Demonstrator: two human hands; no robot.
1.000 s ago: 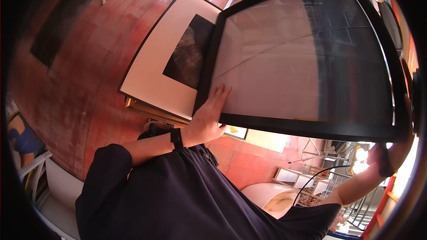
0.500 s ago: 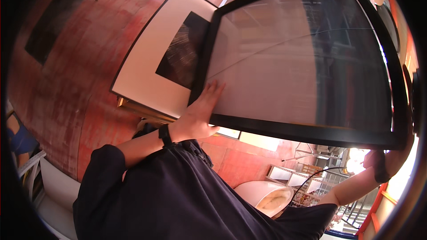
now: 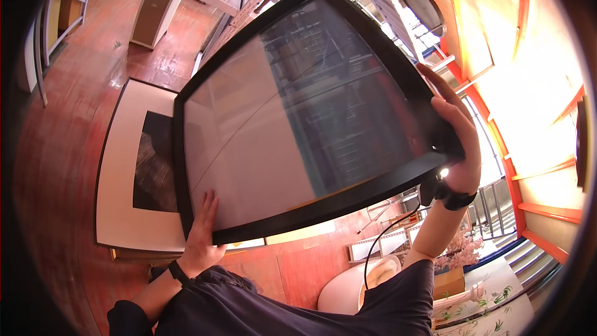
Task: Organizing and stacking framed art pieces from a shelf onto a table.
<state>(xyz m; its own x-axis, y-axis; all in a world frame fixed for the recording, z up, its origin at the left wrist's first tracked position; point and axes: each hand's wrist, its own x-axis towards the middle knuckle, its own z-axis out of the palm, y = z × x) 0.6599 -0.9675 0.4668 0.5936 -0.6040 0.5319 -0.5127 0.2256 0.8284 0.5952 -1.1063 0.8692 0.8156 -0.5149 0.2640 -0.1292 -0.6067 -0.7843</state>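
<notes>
Both hands are on the large black-framed glass panel, and it's up off the floor, tilted across the front of the person's body! The left hand is at the lower left corner, fingers fairly straight and laid over the frame onto the glass, thumb near the bottom edge: a part-open hold. Over on the far side, the right hand has the lower right corner, fingers partly bent along the outer edge; where that thumb sits, I can't tell.

Just past the panel's left edge there's a framed picture, pale border around a dark image, partly covered from this view. A thin line curves across the glass, with reflections all over it.

Below, a black cable curves beside the right forearm, near a white rounded tub on the red floor. Up top left stands a brown-fronted white box, and orange bars line the bright right side.
</notes>
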